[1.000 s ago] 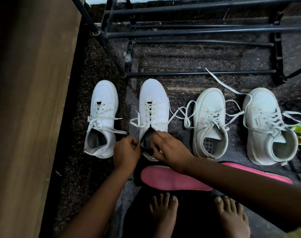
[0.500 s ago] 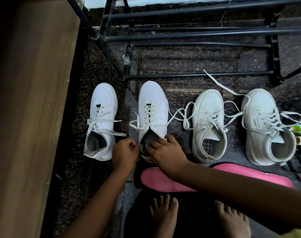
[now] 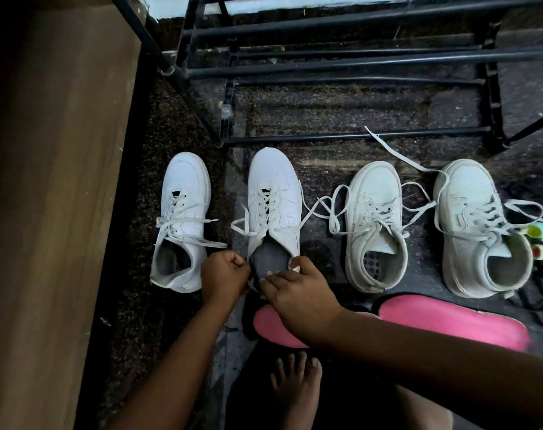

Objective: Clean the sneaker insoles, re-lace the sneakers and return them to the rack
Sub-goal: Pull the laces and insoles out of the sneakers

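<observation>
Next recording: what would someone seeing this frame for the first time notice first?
Four white sneakers stand in a row on the dark floor before a black rack. The left hand and right hand grip the heel opening of the second sneaker from the left, where a grey insole shows. Two bright pink insoles lie nearer the person, to the right.

No words, numbers or brand names can be read here. The second sneaker from the left (image 3: 275,187) has a small stitched shape on its side, but it is too faint to read as a letter. The other white shoes show only plain stitching. The pink insole (image 3: 450,321) has no print that can be made out. The colourful thing (image 3: 540,234) at the right edge is too blurry to read.
</observation>
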`<move>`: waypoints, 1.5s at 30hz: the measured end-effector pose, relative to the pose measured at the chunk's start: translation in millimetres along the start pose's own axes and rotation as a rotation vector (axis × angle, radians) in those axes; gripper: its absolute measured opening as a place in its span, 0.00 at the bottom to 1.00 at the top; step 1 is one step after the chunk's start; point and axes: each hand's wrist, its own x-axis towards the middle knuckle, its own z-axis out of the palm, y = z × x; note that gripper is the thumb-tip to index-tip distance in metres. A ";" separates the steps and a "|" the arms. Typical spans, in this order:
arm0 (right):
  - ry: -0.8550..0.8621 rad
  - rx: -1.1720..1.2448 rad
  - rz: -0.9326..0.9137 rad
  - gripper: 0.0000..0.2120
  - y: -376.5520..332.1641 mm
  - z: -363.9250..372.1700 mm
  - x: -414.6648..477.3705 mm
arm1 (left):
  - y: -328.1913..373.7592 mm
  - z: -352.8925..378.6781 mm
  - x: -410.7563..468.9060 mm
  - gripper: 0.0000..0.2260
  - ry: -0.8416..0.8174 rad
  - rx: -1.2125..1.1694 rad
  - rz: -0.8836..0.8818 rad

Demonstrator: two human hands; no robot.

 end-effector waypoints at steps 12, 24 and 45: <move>0.193 -0.004 -0.085 0.14 -7.4 -19.7 -11.6 | -0.1 1.9 2.2 0.04 0.019 0.017 -0.027; 0.223 0.027 -0.121 0.06 -26.1 -35.1 -20.4 | -4.6 7.0 4.1 0.03 0.032 -0.078 -0.100; 0.274 0.063 -0.136 0.09 -48.6 -83.3 -33.2 | -7.7 7.1 9.0 0.09 0.003 -0.084 -0.088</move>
